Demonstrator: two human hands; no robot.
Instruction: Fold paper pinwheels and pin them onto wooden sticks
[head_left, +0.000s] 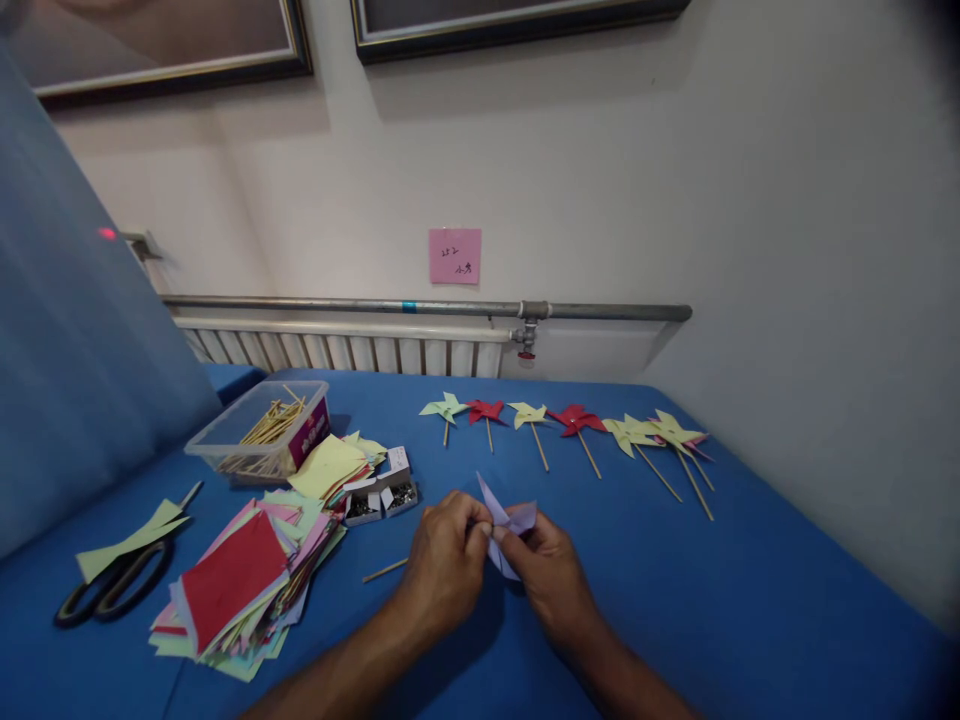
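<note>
A purple paper pinwheel (519,519) without a visible stick is held between my two hands, just above the blue table. My left hand (448,550) pinches it near the centre with thumb and forefinger. From the other side, my right hand (546,570) grips its folded blades, thumb toward the middle. Whether a pin sits between the fingers is too small to tell. One thin wooden stick (385,571) lies on the table left of my left hand, its right end hidden behind that hand. A small box of metal pins (380,498) stands open beyond the stick.
Finished pinwheels in green, red (575,420) and yellow (630,435) lie along the back right. At left are a paper stack (234,578), yellow sheets (330,466), scissors (124,590) under a paper strip, and a clear tub (259,425) of sticks. A radiator (360,350) stands behind.
</note>
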